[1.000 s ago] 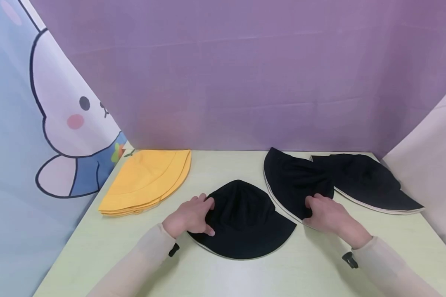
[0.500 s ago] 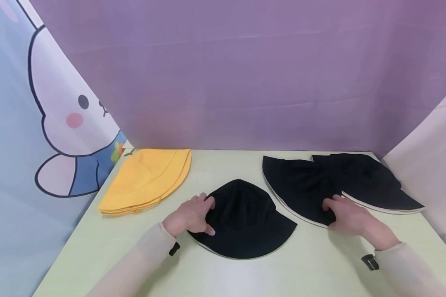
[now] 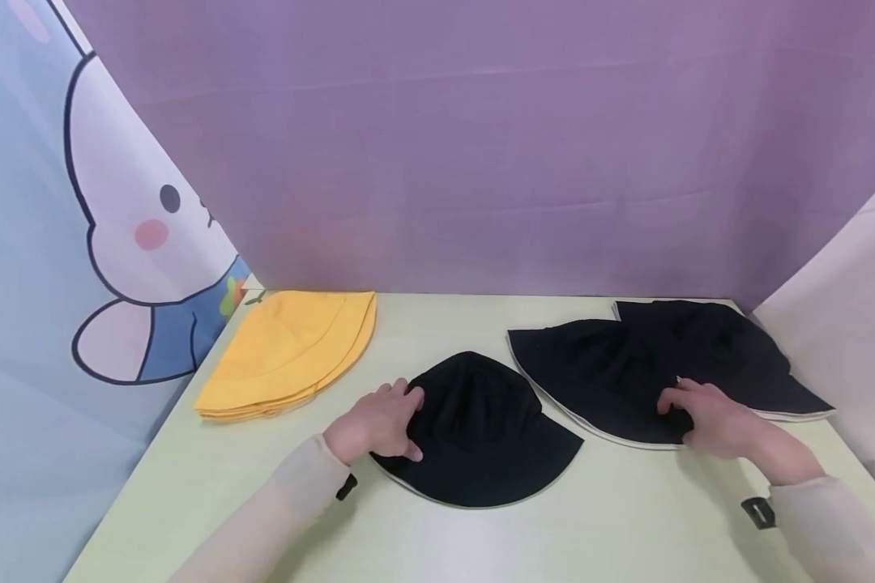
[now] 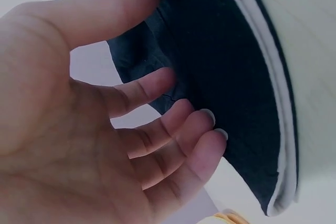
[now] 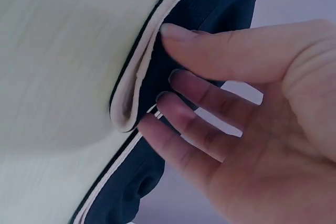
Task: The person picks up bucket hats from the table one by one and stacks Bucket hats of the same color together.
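Observation:
A folded black bucket hat (image 3: 474, 437) lies mid-table, its brim curving toward me. My left hand (image 3: 379, 423) rests at its left side; the left wrist view shows the thumb and loosely bent fingers (image 4: 191, 140) touching the dark cloth. Farther right is a second folded black hat (image 3: 591, 372) with a pale brim edge. My right hand (image 3: 714, 421) lies over its right end, thumb and fingertips against the cloth near the folded brim (image 5: 139, 72). A third black hat (image 3: 722, 348) sits behind it, partly covered by it.
A stack of folded yellow hats (image 3: 288, 352) lies at the back left of the pale table (image 3: 467, 551). A purple cloth (image 3: 481, 146) hangs behind, and a blue cloth with a cartoon animal (image 3: 138, 243) hangs at left.
My right hand has moved right, and the second black hat has turned with it, its left tip swinging toward me and its body overlapping the third. The left hand and middle hat stay put.

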Demonstrator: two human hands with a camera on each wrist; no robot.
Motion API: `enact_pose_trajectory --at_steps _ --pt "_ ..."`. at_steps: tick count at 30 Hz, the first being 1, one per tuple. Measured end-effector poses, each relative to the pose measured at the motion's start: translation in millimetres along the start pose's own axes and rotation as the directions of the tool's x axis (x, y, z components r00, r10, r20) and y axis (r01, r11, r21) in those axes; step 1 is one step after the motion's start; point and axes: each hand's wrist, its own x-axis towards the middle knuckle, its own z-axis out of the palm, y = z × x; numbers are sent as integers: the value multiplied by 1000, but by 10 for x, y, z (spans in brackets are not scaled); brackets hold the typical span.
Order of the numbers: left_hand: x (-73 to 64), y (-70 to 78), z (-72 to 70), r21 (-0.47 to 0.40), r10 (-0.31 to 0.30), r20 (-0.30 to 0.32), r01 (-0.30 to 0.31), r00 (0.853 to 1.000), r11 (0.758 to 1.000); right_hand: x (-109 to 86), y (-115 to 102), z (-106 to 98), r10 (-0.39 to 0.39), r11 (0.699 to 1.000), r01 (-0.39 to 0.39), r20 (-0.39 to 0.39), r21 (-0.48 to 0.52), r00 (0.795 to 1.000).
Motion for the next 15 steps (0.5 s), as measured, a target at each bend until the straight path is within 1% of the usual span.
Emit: enact_pose_trajectory --at_steps 2,4,5,7,10,12,15 --pt "-3 10 -2 9 -5 5 5 1000 1000 11 37 -15 -12 1000 12 -16 -1 1000" --pt "-4 12 -1 14 -10 8 10 1000 1000 14 64 -40 14 1000 -14 -36 -9 999" --pt "-4 14 -3 16 -12 9 12 1000 1000 10 76 -58 41 999 -42 -44 -15 998" --pt "-3 19 -8 23 -13 12 13 1000 1000 -5 90 -94 135 991 -136 -34 -6 990" --pt "15 40 -35 44 -11 17 11 1000 999 -32 101 -142 268 963 -268 2 10 964" --pt "45 69 -75 62 -12 28 10 1000 998 -30 98 -166 316 948 -316 29 26 948" --pt "117 135 -158 71 -10 38 7 999 997 3 95 -200 339 940 -341 50 29 939"
